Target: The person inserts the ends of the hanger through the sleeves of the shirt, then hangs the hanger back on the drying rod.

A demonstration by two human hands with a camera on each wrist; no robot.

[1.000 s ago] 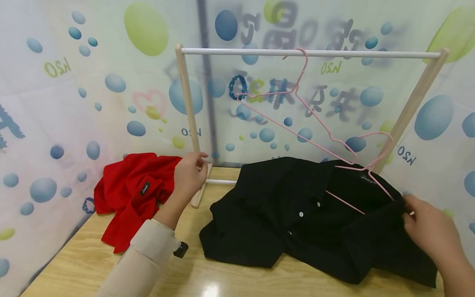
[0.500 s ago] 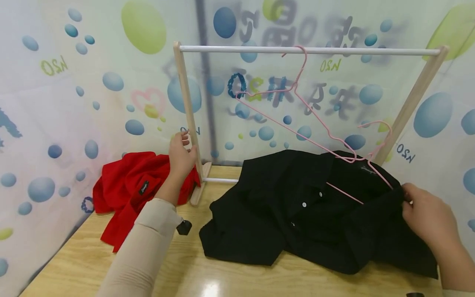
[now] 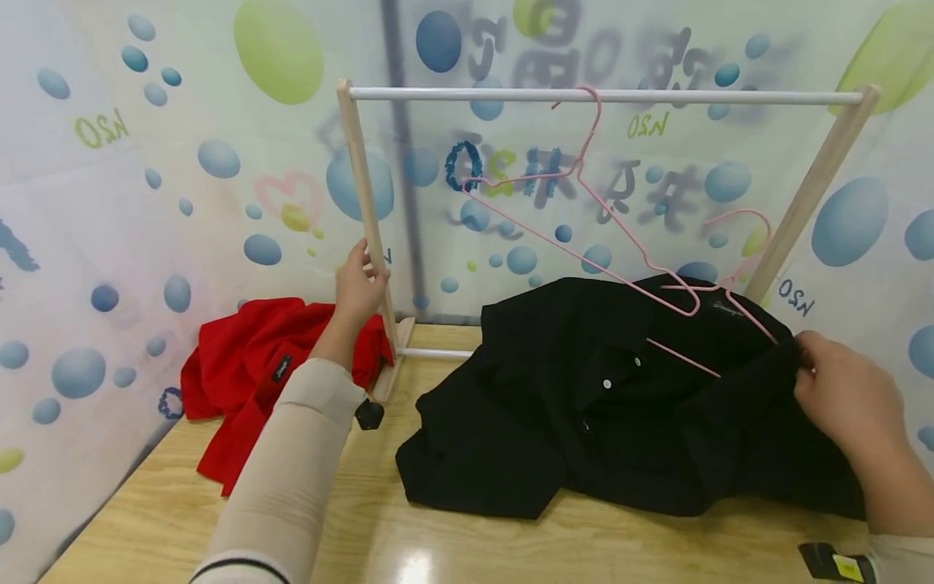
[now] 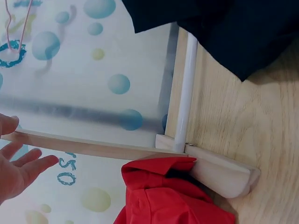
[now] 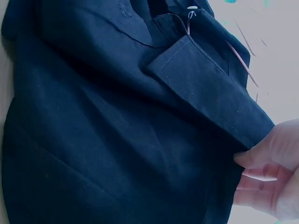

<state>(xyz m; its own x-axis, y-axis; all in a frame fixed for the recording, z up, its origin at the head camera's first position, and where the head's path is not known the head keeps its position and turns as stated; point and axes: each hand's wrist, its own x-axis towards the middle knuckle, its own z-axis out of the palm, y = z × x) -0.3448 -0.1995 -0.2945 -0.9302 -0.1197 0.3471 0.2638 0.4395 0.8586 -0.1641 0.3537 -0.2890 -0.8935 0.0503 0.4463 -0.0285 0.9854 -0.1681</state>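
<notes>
My right hand (image 3: 850, 397) pinches the black shirt (image 5: 117, 140) at its collar, thumb on top. A pink hanger (image 3: 740, 304) sits inside the shirt's neck, its hook standing above the collar; its lower parts are hidden by cloth. The shirt's near part lies on the table. My left hand (image 3: 359, 285) is at the left wooden post of the clothes rack (image 3: 362, 174). In the left wrist view, the post passes between the thumb and the loosely spread fingers (image 4: 35, 170); whether they touch it is unclear.
A second pink hanger (image 3: 580, 166) hangs bare from the white top rail (image 3: 467, 94), its lower corner overlapping the shirt. A crumpled red garment (image 3: 248, 349) lies at the left, by the rack's foot (image 4: 224, 172). A printed curtain (image 3: 182, 203) stands behind.
My left hand has risen from near the red garment to the left post. My right hand has lifted the shirt's collar with the hanger slightly upward.
</notes>
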